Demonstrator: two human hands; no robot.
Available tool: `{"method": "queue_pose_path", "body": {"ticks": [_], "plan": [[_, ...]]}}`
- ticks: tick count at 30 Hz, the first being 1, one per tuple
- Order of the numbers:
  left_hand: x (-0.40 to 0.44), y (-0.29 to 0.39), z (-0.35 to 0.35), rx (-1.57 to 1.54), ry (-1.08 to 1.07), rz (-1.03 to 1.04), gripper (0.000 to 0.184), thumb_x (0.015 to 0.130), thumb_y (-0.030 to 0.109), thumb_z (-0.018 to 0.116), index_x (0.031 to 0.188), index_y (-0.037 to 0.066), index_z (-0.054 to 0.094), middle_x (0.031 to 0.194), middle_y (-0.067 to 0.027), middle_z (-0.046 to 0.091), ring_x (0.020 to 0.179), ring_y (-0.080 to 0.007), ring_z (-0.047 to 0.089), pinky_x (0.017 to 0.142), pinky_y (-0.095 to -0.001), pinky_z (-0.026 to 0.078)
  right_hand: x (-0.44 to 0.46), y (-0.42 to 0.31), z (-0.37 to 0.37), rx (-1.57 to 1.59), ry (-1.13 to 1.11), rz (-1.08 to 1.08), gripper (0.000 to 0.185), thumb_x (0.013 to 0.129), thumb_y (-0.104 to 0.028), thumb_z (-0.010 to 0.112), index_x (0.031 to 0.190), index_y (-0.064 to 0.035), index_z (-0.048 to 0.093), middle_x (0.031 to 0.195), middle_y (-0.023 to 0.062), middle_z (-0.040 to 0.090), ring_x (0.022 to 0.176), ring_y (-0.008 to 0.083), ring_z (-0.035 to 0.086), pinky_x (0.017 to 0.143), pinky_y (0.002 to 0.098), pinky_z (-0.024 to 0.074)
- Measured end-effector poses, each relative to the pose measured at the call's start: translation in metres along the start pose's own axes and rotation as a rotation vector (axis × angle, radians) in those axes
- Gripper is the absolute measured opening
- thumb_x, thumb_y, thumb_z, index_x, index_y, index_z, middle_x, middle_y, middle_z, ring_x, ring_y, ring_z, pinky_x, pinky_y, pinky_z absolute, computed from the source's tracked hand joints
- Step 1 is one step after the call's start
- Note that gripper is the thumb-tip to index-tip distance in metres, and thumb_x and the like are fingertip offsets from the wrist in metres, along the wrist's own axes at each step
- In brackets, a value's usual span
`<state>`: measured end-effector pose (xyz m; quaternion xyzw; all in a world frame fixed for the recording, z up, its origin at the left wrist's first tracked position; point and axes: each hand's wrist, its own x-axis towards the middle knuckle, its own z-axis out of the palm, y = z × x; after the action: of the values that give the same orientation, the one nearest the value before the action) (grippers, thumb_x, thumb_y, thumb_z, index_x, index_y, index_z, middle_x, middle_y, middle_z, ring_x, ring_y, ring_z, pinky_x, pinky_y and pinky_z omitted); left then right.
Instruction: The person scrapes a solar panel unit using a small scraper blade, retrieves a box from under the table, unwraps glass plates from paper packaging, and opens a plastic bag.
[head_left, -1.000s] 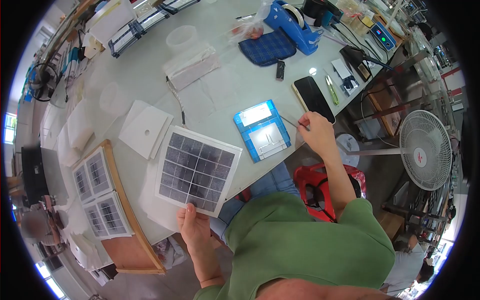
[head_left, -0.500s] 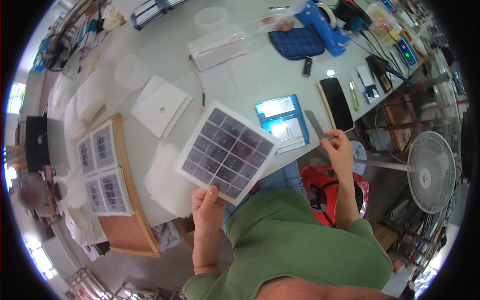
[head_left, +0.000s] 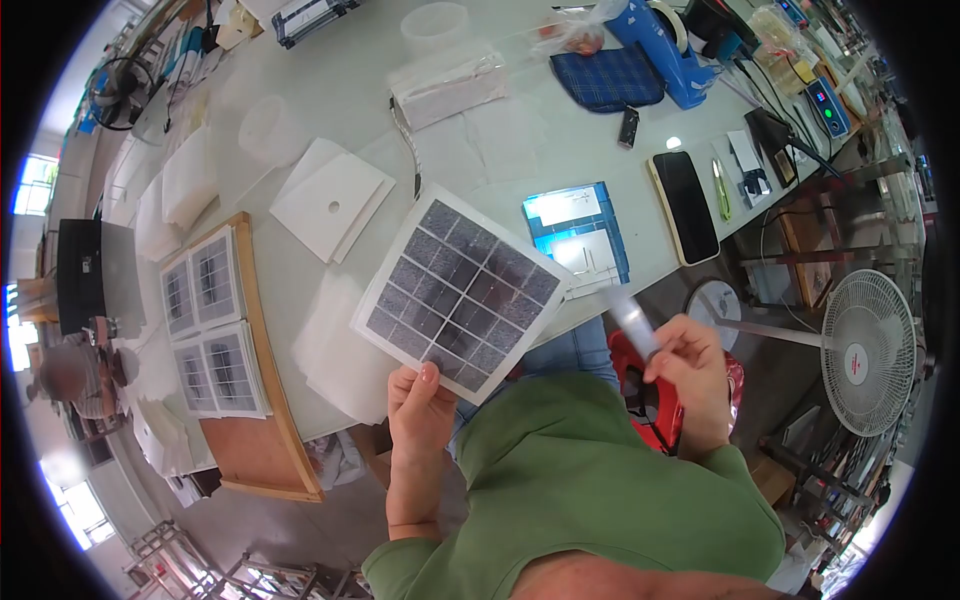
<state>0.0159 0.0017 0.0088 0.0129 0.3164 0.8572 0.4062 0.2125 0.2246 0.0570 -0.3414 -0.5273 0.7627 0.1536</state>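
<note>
Fingers of the left hand [head_left: 422, 408] pinch the square panel [head_left: 460, 295] by its edge, left of the blue block [head_left: 580, 238]. Fingers of the right hand [head_left: 696, 368] grip a blurry strip [head_left: 633, 322] near the blue block's right corner.

L hand [head_left: 420, 408] pinching w/ thumb [head_left: 428, 374] atop; R hand [head_left: 697, 375] pinching, fingers [head_left: 684, 336] curled.

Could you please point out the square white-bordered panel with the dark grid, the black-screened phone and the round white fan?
White-bordered panel with dark grid [head_left: 461, 297]: head view, middle of its face.
Black-screened phone [head_left: 685, 207]: head view, middle of its screen.
Round white fan [head_left: 866, 354]: head view, middle of its grille.
</note>
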Motion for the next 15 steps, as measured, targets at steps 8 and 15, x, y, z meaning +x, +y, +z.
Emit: {"method": "queue_pose_path", "body": {"ticks": [8, 15], "plan": [[-0.006, 0.005, -0.003, -0.013, 0.026, 0.063, 0.022, 0.093, 0.007, 0.046, 0.100, -0.006, 0.062, 0.107, -0.0198, 0.063, 0.098, -0.0265, 0.064, 0.086, -0.0393, 0.052, 0.008, 0.006, 0.021, 0.083, -0.189, 0.085, 0.010, 0.080, 0.002, 0.061, 0.091, 0.0018, 0.059, 0.074, 0.0047, 0.062, 0.067, 0.0089, 0.060, 0.064, 0.0200, 0.0456], [-0.006, 0.000, -0.014, -0.047, -0.058, 0.068, 0.024, 0.094, 0.010, 0.045, 0.106, -0.008, 0.056, 0.116, -0.0238, 0.058, 0.106, -0.0335, 0.059, 0.090, -0.0472, 0.050, 0.011, 0.011, 0.022, 0.130, -0.243, 0.058, 0.013, 0.081, 0.001, 0.061, 0.094, 0.0010, 0.058, 0.074, 0.0050, 0.062, 0.068, 0.0095, 0.060, 0.064, 0.0213, 0.0456]]}}
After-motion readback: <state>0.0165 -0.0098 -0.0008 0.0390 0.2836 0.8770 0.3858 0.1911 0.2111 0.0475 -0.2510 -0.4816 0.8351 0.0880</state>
